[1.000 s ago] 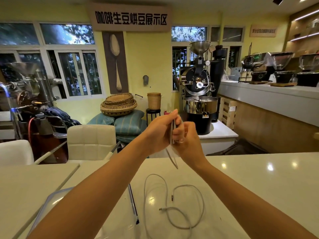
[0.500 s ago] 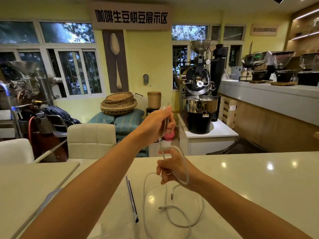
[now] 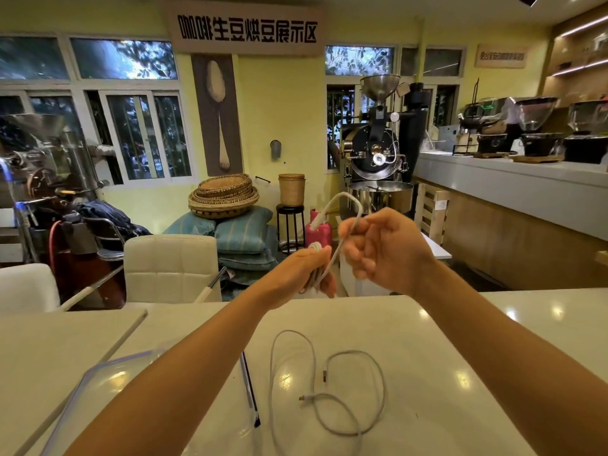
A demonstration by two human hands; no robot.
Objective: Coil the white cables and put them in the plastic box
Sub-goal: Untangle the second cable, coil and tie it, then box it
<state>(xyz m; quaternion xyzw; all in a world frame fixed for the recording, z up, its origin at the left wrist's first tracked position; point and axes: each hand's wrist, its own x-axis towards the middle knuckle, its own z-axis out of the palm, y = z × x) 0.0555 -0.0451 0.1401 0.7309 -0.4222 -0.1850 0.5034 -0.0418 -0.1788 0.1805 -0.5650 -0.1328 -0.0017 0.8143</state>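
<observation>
My left hand (image 3: 304,271) grips a small bundle of coiled white cable (image 3: 342,238) above the far edge of the white table. My right hand (image 3: 385,248) pinches the free end of that cable just to the right; the end arcs up and over, its plug pointing down-left. A second white cable (image 3: 329,386) lies loose in open loops on the table (image 3: 444,373) below my hands. The clear plastic box (image 3: 98,383) sits at the lower left, partly hidden by my left forearm.
A thin dark pen-like stick (image 3: 250,390) lies on the table between the box and the loose cable. White chairs (image 3: 171,268) stand beyond the table's far edge. A coffee roaster (image 3: 378,172) and a long counter (image 3: 513,192) fill the right background.
My right hand rose from low near the table to level with my left, carrying the cable's free end up and over. My left hand dropped slightly and still holds the coil.
</observation>
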